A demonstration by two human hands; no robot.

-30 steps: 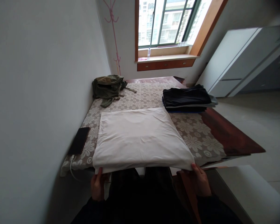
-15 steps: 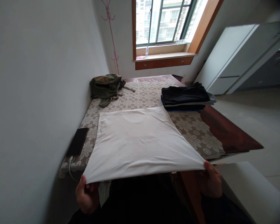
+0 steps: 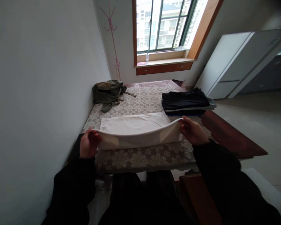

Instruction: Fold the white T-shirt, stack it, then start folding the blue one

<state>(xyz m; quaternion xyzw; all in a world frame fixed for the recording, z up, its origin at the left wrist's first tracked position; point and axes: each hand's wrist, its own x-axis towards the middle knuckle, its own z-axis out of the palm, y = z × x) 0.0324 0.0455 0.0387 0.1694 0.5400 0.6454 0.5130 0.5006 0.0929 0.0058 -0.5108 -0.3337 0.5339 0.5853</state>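
A white cloth [image 3: 133, 125] lies on the table's flowered lace cover [image 3: 140, 156], its near edge lifted and carried over toward the far edge. My left hand [image 3: 87, 144] pinches the near-left corner of the white cloth. My right hand [image 3: 192, 132] pinches the near-right corner. The lifted edge sags in a shallow curve between the two hands, above the rest of the cloth. Both sleeves are dark.
A stack of folded dark clothes [image 3: 186, 101] sits at the right of the table, just beyond my right hand. An olive-green garment [image 3: 109, 92] is bunched at the far left against the wall. A bare wooden table edge [image 3: 227, 134] runs right. A white cabinet [image 3: 234, 62] stands farther right.
Both hands gripped the cloth's near corners at the table's front edge, lifted them, and carried them forward over the cloth. The phone at the table's left is now hidden by my arm.
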